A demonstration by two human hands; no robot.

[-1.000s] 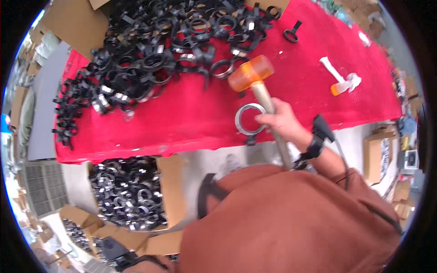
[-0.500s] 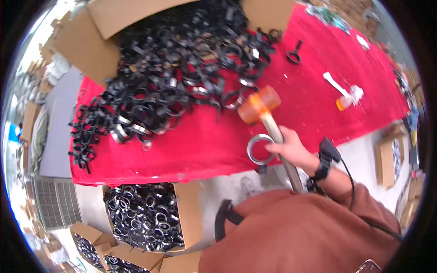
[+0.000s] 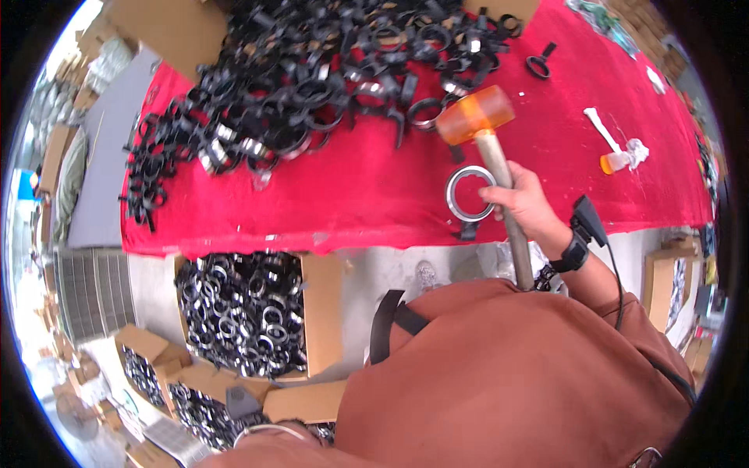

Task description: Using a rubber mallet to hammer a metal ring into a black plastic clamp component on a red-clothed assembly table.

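Note:
My right hand (image 3: 524, 204) is closed around the wooden handle of a mallet (image 3: 477, 115) with a translucent orange head. The head points away from me, over the red-covered table. A silver-and-black ring (image 3: 455, 204) with a short black stem is at the near table edge, beside the handle. My thumb overlaps its rim in the picture; I cannot tell whether it touches. At the lower left, my left forearm (image 3: 261, 446) with a white band and a black device shows near the cardboard boxes. The left hand itself does not show.
A big heap of black clamp-like rings (image 3: 312, 97) spreads over the red table (image 3: 374, 207) from an open carton. A second orange-headed mallet (image 3: 616, 161) lies at the right, and a single black ring (image 3: 538, 66) farther back. Cartons of rings (image 3: 324, 320) stand on the floor below.
My view has shifted, so the table sits higher in the picture. My left forearm has come in at the lower left. My right hand still grips the mallet.

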